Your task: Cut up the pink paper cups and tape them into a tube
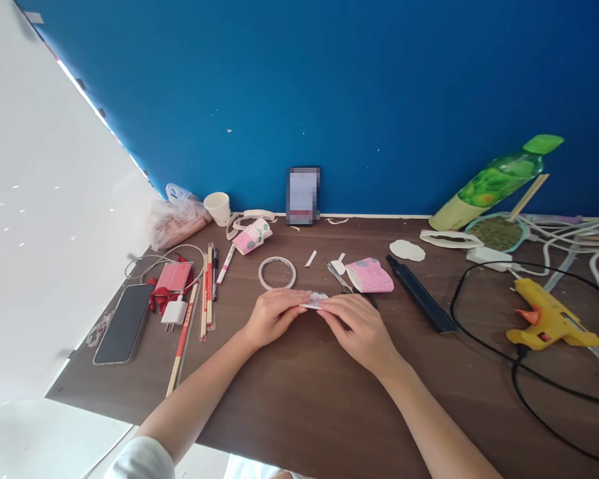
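Paper (316, 301), brown tabletop (299, 392), blue wall (299, 80) behind

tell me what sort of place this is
Probably a craft workspace, at a brown table against a blue wall: a yellow glue gun, scissors and what looks like a tape roll lie on it.

Scissors (341, 277) partly behind right hand (363, 327)

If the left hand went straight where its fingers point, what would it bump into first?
The left hand already has the small pale piece at its fingertips; just beyond, it would probably bump into the right hand, though depth is hard to judge here.
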Demonstrator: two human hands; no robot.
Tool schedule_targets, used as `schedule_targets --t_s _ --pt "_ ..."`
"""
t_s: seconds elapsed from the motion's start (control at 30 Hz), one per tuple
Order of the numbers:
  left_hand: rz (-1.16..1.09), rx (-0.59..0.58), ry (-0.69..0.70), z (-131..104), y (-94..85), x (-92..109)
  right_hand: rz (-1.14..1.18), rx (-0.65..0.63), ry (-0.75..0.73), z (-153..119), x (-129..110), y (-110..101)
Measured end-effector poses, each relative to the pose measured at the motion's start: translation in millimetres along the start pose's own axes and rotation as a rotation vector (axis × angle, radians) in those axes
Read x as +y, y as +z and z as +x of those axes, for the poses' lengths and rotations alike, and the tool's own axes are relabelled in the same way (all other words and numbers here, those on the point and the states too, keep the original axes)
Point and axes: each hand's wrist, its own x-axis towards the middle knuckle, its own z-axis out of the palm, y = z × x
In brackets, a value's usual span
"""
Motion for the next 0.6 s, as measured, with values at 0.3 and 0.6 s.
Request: schedule_targets --t_s 0.3,0.6 --pt "0.534 -0.092 -0.482 -8.3 1.6 -21.3 0.363 0.149 0.803 -2.2 14.6 4.6" --pt "0.455 0.008 -0.406 -2.7 -3.4 -21.7 0.287 0.113 0.746 -10.3 24.3 16.9"
